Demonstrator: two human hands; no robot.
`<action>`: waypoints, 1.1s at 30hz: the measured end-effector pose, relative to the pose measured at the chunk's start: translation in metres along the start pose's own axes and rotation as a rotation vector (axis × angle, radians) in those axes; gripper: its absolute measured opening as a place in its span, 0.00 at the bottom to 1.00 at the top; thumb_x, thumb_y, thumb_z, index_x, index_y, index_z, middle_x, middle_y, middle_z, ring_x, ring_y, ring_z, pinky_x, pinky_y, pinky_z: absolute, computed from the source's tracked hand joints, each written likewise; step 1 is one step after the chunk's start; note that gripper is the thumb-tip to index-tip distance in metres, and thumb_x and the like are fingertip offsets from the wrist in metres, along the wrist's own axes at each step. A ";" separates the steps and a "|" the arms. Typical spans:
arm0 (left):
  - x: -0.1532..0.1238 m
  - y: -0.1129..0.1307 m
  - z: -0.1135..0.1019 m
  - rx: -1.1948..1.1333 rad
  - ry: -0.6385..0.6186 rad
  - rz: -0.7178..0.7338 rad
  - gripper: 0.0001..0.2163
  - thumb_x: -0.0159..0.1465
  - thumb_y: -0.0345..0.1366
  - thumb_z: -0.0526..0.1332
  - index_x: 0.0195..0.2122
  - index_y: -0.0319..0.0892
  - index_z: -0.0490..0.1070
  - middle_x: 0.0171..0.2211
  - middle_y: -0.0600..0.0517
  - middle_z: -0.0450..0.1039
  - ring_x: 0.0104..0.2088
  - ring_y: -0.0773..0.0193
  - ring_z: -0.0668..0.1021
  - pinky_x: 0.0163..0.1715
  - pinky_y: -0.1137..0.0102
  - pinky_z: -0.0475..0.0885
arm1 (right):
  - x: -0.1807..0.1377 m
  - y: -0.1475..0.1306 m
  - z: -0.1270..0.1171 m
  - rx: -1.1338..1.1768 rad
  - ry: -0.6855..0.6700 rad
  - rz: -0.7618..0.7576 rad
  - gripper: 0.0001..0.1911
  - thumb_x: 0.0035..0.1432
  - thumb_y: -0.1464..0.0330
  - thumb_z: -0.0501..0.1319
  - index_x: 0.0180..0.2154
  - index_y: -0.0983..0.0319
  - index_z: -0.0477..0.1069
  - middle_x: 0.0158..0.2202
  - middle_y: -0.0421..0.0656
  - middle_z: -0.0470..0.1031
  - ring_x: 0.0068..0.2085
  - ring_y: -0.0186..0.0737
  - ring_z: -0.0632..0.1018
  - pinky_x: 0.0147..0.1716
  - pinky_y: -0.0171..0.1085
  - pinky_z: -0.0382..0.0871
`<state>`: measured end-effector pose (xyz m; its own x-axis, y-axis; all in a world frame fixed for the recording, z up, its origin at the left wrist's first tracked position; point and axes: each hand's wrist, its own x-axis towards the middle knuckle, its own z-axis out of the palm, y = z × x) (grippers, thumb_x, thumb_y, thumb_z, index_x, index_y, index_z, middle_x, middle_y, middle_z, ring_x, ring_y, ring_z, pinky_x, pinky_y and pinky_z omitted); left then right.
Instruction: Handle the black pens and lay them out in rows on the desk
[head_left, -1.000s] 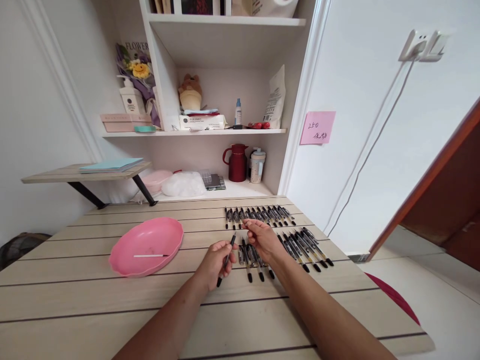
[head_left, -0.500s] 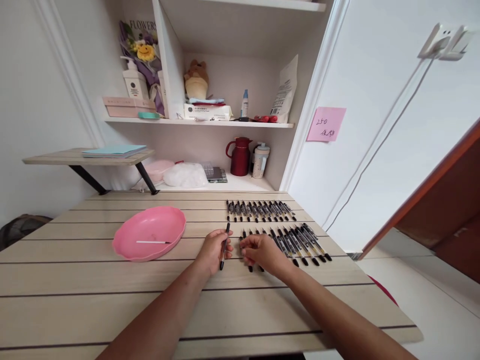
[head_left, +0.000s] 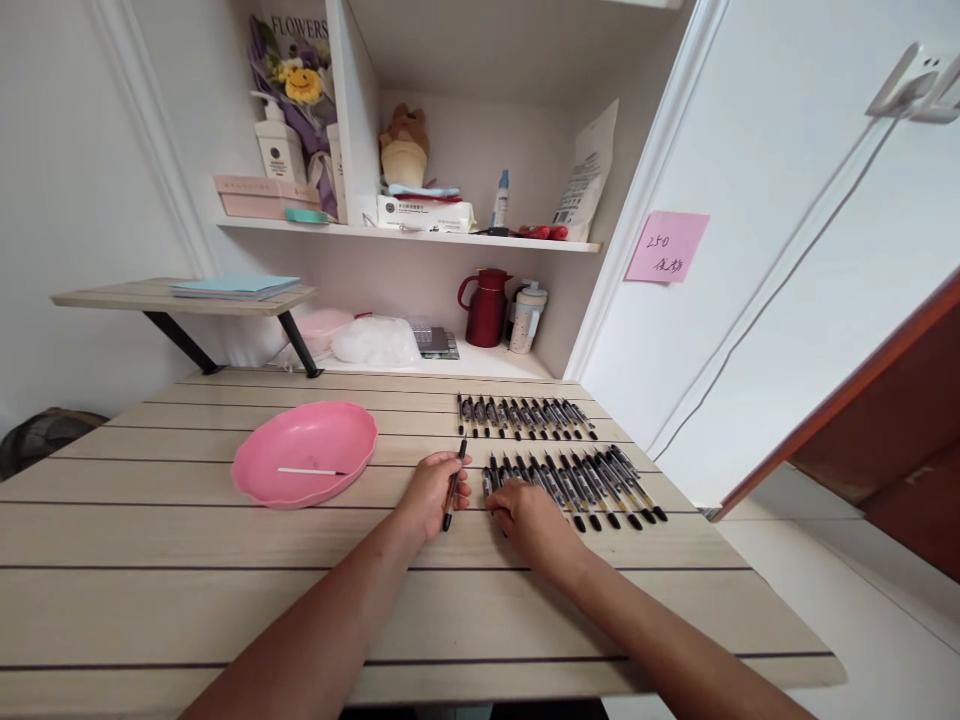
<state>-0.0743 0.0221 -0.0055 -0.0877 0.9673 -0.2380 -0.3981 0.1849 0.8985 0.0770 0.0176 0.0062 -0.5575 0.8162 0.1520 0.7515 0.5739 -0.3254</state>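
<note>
A black pen (head_left: 455,490) stands slanted in my left hand (head_left: 431,492), its fingers closed round the barrel and its thin tip pointing away from me. My right hand (head_left: 529,515) is bent down over the left end of the near row of pens (head_left: 589,485). Its fingertips are drawn together at the leftmost pens there, and whatever they pinch is hidden. Pens in that row lie side by side, tips away from me, dark ends towards me. Behind it lies a second row of similar pens (head_left: 525,415).
A pink scalloped dish (head_left: 255,450) stands left of my hands, with a thin white stick, dark at one end, (head_left: 309,471) inside. A small raised shelf (head_left: 112,293) rises at the back left. Behind the table (head_left: 420,620), a cabinet holds a red jug (head_left: 486,310) and a light cup (head_left: 527,318).
My right hand has lowered onto the near row and its fingers reach further down among the pens. My left hand still holds its pen, whose far end now shows a thin tip. The view has shifted slightly.
</note>
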 end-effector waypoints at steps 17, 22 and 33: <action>0.000 -0.002 0.001 0.102 0.016 0.047 0.09 0.51 0.31 0.57 0.34 0.37 0.68 0.20 0.56 0.65 0.19 0.71 0.73 0.19 0.75 0.67 | -0.002 -0.002 0.003 -0.130 0.011 0.072 0.10 0.53 0.76 0.50 0.30 0.63 0.70 0.31 0.44 0.71 0.30 0.33 0.71 0.28 0.30 0.55; 0.001 -0.003 0.001 0.262 0.083 0.134 0.08 0.49 0.33 0.60 0.31 0.36 0.70 0.17 0.57 0.65 0.17 0.73 0.69 0.16 0.78 0.62 | -0.016 0.007 -0.007 -0.014 0.088 0.089 0.09 0.52 0.76 0.51 0.30 0.62 0.68 0.30 0.42 0.71 0.33 0.34 0.71 0.31 0.30 0.56; 0.011 -0.011 -0.002 0.692 0.171 0.299 0.11 0.50 0.33 0.59 0.35 0.37 0.71 0.19 0.55 0.69 0.19 0.70 0.69 0.21 0.76 0.62 | -0.012 -0.005 -0.003 -0.176 0.019 0.091 0.07 0.52 0.69 0.54 0.28 0.62 0.70 0.31 0.43 0.72 0.31 0.36 0.73 0.28 0.32 0.56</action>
<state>-0.0729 0.0303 -0.0183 -0.2638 0.9634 0.0476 0.3209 0.0411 0.9462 0.0809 0.0053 0.0093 -0.4786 0.8656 0.1472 0.8496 0.4989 -0.1710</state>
